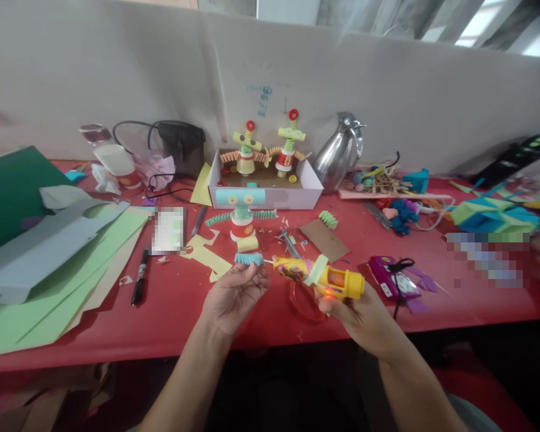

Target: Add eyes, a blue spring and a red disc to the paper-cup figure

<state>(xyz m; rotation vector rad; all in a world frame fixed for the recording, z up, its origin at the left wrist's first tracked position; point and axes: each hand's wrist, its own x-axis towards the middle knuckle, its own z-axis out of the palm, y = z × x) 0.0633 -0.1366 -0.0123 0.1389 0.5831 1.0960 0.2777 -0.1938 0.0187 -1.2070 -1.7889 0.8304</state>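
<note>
My left hand pinches a light-blue accordion-folded paper strip between thumb and fingers. My right hand is wrapped round a yellow toy-like handheld device, banded with pale green tape and glowing red near its back. Its thin tip points left and reaches the blue strip's right end; I cannot tell whether they touch. Just behind stands a paper-cup robot figure with a blue tube head and green folded arms. A short yellow paper roll is in front of its cup.
Behind, a shallow box holds two similar figures, beside a steel jug. Scissors, cardboard and a green folded strip lie near the device. Coloured sheets and a black marker are left, a purple packet right.
</note>
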